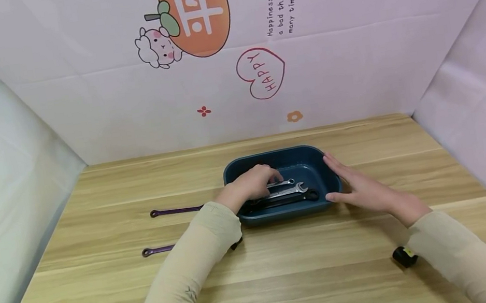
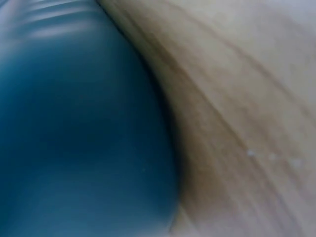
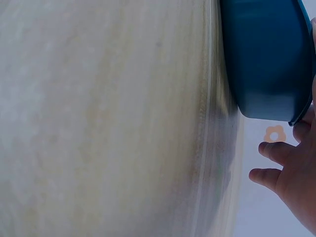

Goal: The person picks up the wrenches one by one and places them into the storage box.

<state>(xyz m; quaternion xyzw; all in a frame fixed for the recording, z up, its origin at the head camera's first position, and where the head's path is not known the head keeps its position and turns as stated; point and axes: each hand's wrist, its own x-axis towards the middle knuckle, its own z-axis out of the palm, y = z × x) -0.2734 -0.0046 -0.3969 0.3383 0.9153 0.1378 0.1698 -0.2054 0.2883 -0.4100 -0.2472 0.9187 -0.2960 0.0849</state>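
Observation:
A dark teal basin (image 1: 287,214) stands near the back of the wooden table with several wrenches inside. My left hand (image 1: 254,182) reaches over its left side. Its bent fingers are at a small silver wrench (image 1: 286,182), whose left end they hide. Below that lie a larger silver open-ended wrench (image 1: 298,189) and a black one (image 1: 294,198). My right hand (image 1: 364,188) rests against the basin's right end, thumb and fingers spread and fairly straight along the rim. In the right wrist view, its fingers (image 3: 276,152) extend beside the basin's outer wall.
Two purple wrenches, one farther back (image 1: 176,210) and one nearer (image 1: 157,250), lie left, partly behind my left forearm. A small black object (image 1: 236,243) peeks out beside that sleeve. A black and yellow item (image 1: 404,257) sits by my right sleeve. A printed white cloth (image 1: 345,78) hangs behind.

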